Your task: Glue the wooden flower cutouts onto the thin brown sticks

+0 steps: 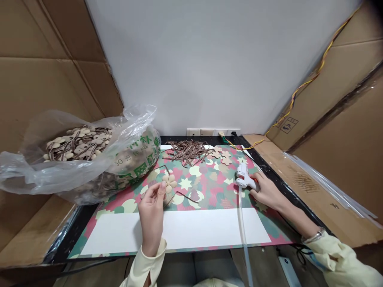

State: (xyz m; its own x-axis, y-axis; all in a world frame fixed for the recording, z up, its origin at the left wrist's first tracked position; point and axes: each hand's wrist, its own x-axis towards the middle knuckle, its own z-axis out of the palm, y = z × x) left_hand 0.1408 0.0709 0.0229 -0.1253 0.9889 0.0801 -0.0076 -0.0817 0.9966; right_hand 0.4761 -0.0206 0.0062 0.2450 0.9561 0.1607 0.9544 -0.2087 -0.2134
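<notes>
My left hand [152, 207] is raised over the patterned mat [209, 187], fingers pinched on a pale wooden flower [169, 181] that has a thin brown strip looping off it to the right. My right hand [266, 190] rests on the mat at the right, fingers closed around the handle of a white glue gun [243, 176] lying on its side. A clear glue stick [243, 227] trails from the gun toward me.
A clear plastic bag [74, 155] full of finished wooden flowers sits at the left. A pile of brown strips [188, 151] and several loose flowers [223, 154] lie at the back. Cardboard walls stand on both sides. Cables run to wall sockets [209, 132].
</notes>
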